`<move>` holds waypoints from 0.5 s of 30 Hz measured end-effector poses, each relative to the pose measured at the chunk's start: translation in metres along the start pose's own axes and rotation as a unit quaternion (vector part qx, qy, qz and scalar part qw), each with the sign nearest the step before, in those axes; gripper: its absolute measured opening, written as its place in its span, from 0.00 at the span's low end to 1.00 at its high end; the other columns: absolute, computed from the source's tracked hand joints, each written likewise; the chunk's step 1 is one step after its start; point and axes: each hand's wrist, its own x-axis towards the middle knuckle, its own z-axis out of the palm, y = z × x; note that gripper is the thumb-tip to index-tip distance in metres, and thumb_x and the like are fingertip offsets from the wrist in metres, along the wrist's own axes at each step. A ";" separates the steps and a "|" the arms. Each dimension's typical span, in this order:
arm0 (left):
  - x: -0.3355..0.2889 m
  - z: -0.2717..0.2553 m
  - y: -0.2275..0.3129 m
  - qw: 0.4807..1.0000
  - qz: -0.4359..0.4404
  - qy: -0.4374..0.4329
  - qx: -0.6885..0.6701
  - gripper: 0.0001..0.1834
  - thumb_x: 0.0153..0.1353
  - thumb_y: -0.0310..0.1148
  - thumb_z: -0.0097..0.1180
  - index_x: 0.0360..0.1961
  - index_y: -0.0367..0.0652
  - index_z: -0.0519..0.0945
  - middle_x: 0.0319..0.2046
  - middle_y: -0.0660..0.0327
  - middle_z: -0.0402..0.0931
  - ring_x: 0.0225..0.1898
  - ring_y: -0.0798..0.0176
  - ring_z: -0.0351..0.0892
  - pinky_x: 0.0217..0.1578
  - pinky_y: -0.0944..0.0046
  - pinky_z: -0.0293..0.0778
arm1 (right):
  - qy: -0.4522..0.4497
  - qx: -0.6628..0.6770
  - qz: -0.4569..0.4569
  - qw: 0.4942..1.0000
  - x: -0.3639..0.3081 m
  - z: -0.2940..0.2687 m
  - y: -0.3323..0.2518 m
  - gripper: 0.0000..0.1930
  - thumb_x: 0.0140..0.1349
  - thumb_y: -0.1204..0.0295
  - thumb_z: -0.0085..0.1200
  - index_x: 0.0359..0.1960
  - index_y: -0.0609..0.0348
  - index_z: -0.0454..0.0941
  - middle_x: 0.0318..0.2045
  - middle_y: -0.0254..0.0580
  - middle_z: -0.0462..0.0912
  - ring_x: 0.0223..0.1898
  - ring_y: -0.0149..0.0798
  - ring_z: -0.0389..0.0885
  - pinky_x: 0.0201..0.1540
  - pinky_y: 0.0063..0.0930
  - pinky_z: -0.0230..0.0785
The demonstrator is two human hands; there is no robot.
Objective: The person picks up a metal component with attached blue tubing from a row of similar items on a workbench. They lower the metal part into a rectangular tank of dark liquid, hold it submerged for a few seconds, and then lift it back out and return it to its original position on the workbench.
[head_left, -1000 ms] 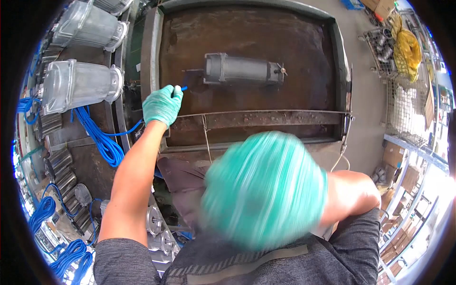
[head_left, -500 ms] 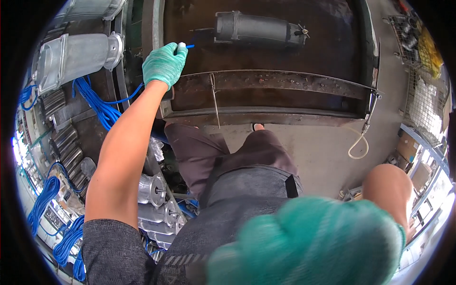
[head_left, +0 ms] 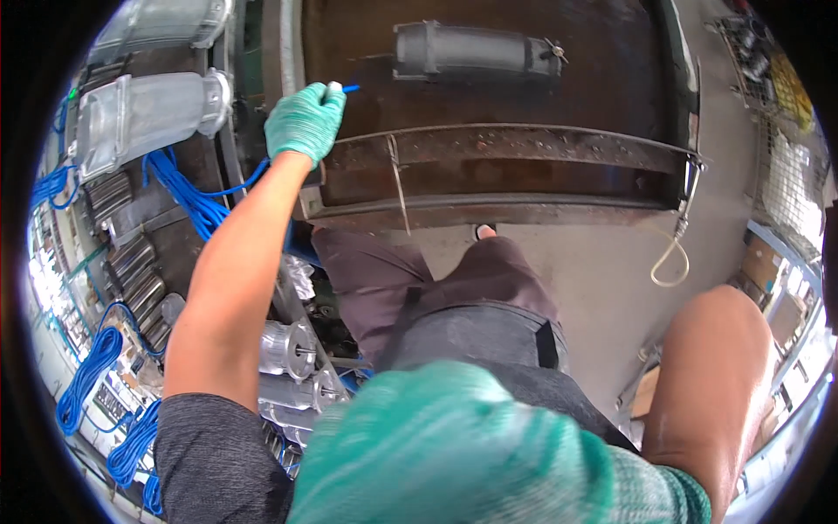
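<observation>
My left hand [head_left: 303, 120] keeps a closed grip on a thin blue tool [head_left: 347, 88], its tip short of the dark cylinder [head_left: 476, 51] lying up-right, untouched; my right hand [head_left: 454, 454] blurs close, grip unreadable.

Left hand [head_left: 304, 122]: green knit glove, arm stretched forward and up from lower left, elbow nearly straight, forearm bare, short dark grey sleeve at shoulder. Gloved fingers [head_left: 325, 103] curled into loose fist, pinching small item at fingertips; item too small to identify. Right hand [head_left: 454, 454]: green knit glove, raised close to camera, blurred, filling lower centre; finger pose unreadable. Right arm bare, elbow bent sharply, forearm rising at lower right. Hands well apart.
</observation>
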 end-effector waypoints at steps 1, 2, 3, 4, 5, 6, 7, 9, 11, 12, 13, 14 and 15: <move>-0.001 -0.002 -0.001 1.000 -0.009 -0.013 -0.004 0.27 0.72 0.59 0.44 0.35 0.50 0.85 0.35 0.47 0.85 0.42 0.38 0.84 0.45 0.41 0.78 | -0.001 0.008 -0.002 1.000 0.000 0.000 -0.001 0.11 0.66 0.57 0.58 0.32 0.48 0.79 0.31 0.36 0.79 0.33 0.42 0.81 0.34 0.35 0.75; 0.001 -0.002 -0.002 0.999 -0.026 -0.037 -0.018 0.26 0.72 0.59 0.44 0.35 0.50 0.85 0.36 0.47 0.84 0.43 0.38 0.83 0.46 0.41 0.78 | -0.004 0.010 -0.004 1.000 -0.001 0.000 -0.001 0.11 0.66 0.57 0.58 0.32 0.48 0.79 0.31 0.36 0.79 0.33 0.42 0.81 0.35 0.35 0.75; 0.004 -0.005 0.002 1.000 -0.006 -0.021 -0.012 0.27 0.72 0.59 0.44 0.35 0.50 0.85 0.36 0.47 0.84 0.43 0.38 0.83 0.45 0.40 0.77 | 0.005 0.003 -0.008 1.000 0.000 0.000 0.001 0.10 0.66 0.57 0.58 0.33 0.48 0.79 0.31 0.36 0.79 0.33 0.42 0.81 0.35 0.35 0.75; 0.004 0.000 0.016 1.000 0.014 -0.005 -0.005 0.27 0.72 0.59 0.44 0.35 0.50 0.85 0.36 0.46 0.84 0.43 0.37 0.83 0.45 0.40 0.77 | 0.005 0.003 0.001 1.000 -0.006 -0.004 -0.001 0.10 0.66 0.57 0.57 0.33 0.48 0.79 0.32 0.35 0.79 0.34 0.42 0.81 0.35 0.35 0.75; 0.001 0.004 0.027 0.999 0.032 0.007 0.001 0.27 0.72 0.59 0.44 0.35 0.50 0.85 0.36 0.46 0.84 0.43 0.37 0.83 0.45 0.39 0.76 | -0.001 -0.001 0.009 1.000 -0.011 -0.009 -0.004 0.10 0.66 0.57 0.57 0.34 0.48 0.79 0.32 0.35 0.79 0.34 0.42 0.81 0.35 0.35 0.75; 0.006 0.004 0.031 1.000 0.016 -0.019 0.008 0.27 0.72 0.60 0.44 0.36 0.50 0.85 0.37 0.45 0.84 0.45 0.36 0.82 0.46 0.39 0.76 | -0.002 -0.001 0.007 1.000 -0.010 -0.009 -0.008 0.10 0.66 0.57 0.57 0.34 0.48 0.79 0.32 0.35 0.79 0.34 0.41 0.81 0.36 0.35 0.75; 0.009 -0.004 0.017 1.000 0.005 -0.008 0.015 0.27 0.72 0.60 0.45 0.37 0.50 0.85 0.37 0.45 0.83 0.44 0.35 0.81 0.45 0.38 0.76 | 0.006 -0.003 -0.004 1.000 -0.006 -0.004 -0.005 0.10 0.66 0.57 0.57 0.35 0.47 0.79 0.32 0.35 0.79 0.34 0.41 0.81 0.36 0.35 0.75; 0.000 -0.002 0.007 1.000 -0.008 -0.003 -0.019 0.26 0.71 0.60 0.46 0.37 0.49 0.84 0.38 0.44 0.83 0.44 0.32 0.80 0.44 0.37 0.75 | -0.002 0.009 -0.005 1.000 -0.003 -0.001 -0.001 0.09 0.66 0.58 0.57 0.36 0.47 0.79 0.33 0.35 0.79 0.35 0.41 0.81 0.36 0.35 0.75; -0.007 0.001 -0.004 1.000 0.000 0.008 -0.003 0.27 0.72 0.60 0.46 0.38 0.49 0.85 0.35 0.44 0.83 0.42 0.33 0.81 0.43 0.38 0.75 | -0.002 0.015 -0.007 1.000 0.002 0.000 0.001 0.09 0.66 0.58 0.57 0.36 0.47 0.79 0.34 0.35 0.79 0.35 0.41 0.81 0.37 0.34 0.75; -0.003 -0.002 -0.007 1.000 -0.020 -0.014 -0.011 0.26 0.72 0.60 0.45 0.38 0.50 0.86 0.37 0.45 0.84 0.43 0.35 0.82 0.45 0.39 0.76 | 0.000 0.020 -0.013 1.000 0.005 0.002 0.003 0.09 0.66 0.58 0.57 0.37 0.47 0.79 0.34 0.35 0.79 0.36 0.40 0.81 0.37 0.34 0.75; 0.000 -0.004 -0.009 0.998 -0.042 -0.038 -0.019 0.26 0.71 0.60 0.45 0.37 0.52 0.86 0.38 0.47 0.85 0.44 0.37 0.83 0.46 0.40 0.77 | -0.003 0.024 -0.018 1.000 0.005 0.002 0.005 0.09 0.66 0.58 0.57 0.37 0.47 0.79 0.34 0.35 0.79 0.36 0.40 0.81 0.37 0.34 0.75; -0.004 0.005 -0.001 1.000 -0.005 -0.002 -0.016 0.26 0.72 0.59 0.44 0.39 0.52 0.86 0.38 0.48 0.85 0.44 0.37 0.84 0.47 0.41 0.78 | -0.007 0.030 -0.011 0.999 -0.002 0.002 0.004 0.09 0.66 0.58 0.57 0.38 0.47 0.79 0.34 0.35 0.79 0.36 0.40 0.81 0.38 0.34 0.75; 0.000 0.001 0.009 1.000 0.008 -0.005 -0.008 0.26 0.72 0.58 0.43 0.40 0.52 0.87 0.39 0.48 0.85 0.44 0.38 0.84 0.47 0.41 0.78 | -0.005 0.021 -0.002 1.000 -0.004 0.000 0.002 0.09 0.66 0.58 0.57 0.38 0.47 0.79 0.35 0.35 0.79 0.36 0.40 0.81 0.38 0.34 0.75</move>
